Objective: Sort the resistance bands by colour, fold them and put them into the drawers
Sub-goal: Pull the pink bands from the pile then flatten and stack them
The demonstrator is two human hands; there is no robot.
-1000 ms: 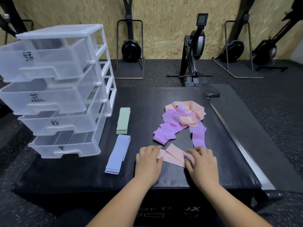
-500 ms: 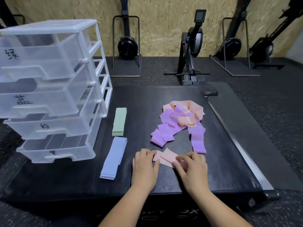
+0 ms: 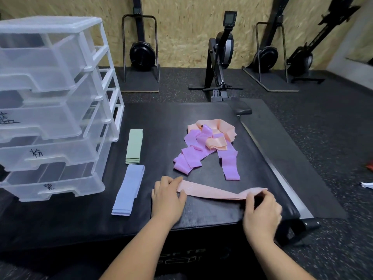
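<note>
A clear plastic drawer unit (image 3: 60, 110) with four stacked drawers stands at the left end of the black padded worktop (image 3: 161, 118), with black handwritten marks on three of its fronts. Behind the worktop a black rowing machine (image 3: 222, 57) stands on the speckled rubber floor (image 3: 323, 128) against a chipboard wall (image 3: 181, 27), with more machines of the same sort either side. A strip of bright metal rail (image 3: 276, 172) runs along the worktop's right edge.

Just beside the drawers lies a folded pale green band (image 3: 134, 146), a neat flat oblong in layers, and nearer the person a folded lavender-blue band (image 3: 128, 189), longer and also layered. Mid-worktop sits a loose heap, purple bands (image 3: 189, 158) tangled with peach bands (image 3: 220, 128), all soft, wide and ribbon-like. Nothing lies between that heap and the hands.

At the near edge a pink fabric resistance band (image 3: 214, 194), finely ribbed, is drawn out sideways between both hands. The left grip (image 3: 167, 199) lies flat and spread on the band's left end, fingers fairly straight, pressing it to the worktop. The right grip (image 3: 261, 211) has its fingers curled in, pinching the band's right end, which curls up off the surface there. The band tapers from its flat left end into a narrower, slightly twisted stretch at the right
</note>
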